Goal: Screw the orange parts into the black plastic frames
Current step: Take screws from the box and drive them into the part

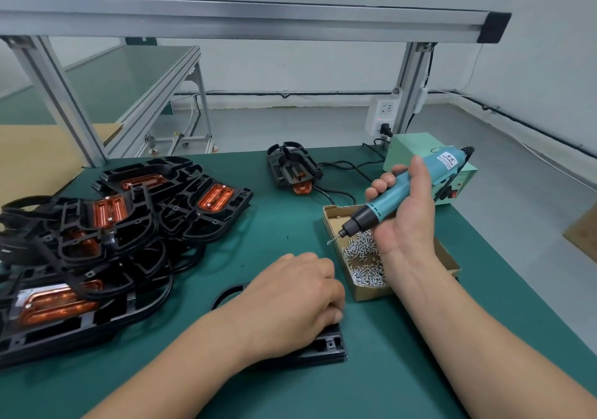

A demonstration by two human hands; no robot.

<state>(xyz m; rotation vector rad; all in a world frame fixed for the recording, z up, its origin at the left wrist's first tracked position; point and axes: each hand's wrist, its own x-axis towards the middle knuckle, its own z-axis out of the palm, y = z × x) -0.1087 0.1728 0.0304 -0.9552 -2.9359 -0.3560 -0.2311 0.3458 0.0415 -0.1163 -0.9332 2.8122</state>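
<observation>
A black plastic frame [326, 347] lies on the green table at the front centre, mostly hidden under my left hand [290, 299], which presses down on it with curled fingers. My right hand [403, 212] grips a teal electric screwdriver [397, 192] above the screw box, its bit pointing down-left with a screw on the tip. A pile of black frames with orange parts [106, 225] fills the left side of the table. One more frame with an orange part [294, 170] lies alone at the back centre.
A cardboard box of small silver screws [365, 257] sits right of the frame under my right wrist. A green power supply box [416, 150] with black cables stands at the back right. Aluminium posts and a beam frame the back of the table.
</observation>
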